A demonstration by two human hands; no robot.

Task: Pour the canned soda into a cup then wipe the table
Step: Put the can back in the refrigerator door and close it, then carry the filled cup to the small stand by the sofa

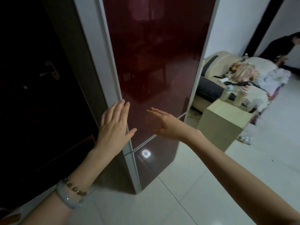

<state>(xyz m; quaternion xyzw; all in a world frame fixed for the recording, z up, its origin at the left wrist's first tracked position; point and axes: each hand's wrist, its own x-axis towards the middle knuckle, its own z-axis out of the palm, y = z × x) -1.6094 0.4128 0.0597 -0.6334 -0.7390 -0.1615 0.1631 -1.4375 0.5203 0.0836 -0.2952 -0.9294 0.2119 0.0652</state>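
Fridge (155, 62) door shut: left hand (113, 125), spread flat, should hook fingers behind its edge; right hand (165, 124), open and empty, steadies the glass.

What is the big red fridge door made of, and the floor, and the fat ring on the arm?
The fridge door looks like glossy glass or lacquered panel: it mirrors the room. The floor seems glazed ceramic tile, with grout lines and sheen. The bangle on the left wrist looks like pale polished stone, perhaps jade.

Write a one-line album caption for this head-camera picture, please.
Both open hands, left and right, reach for the dark red fridge door; no can or cup in sight.
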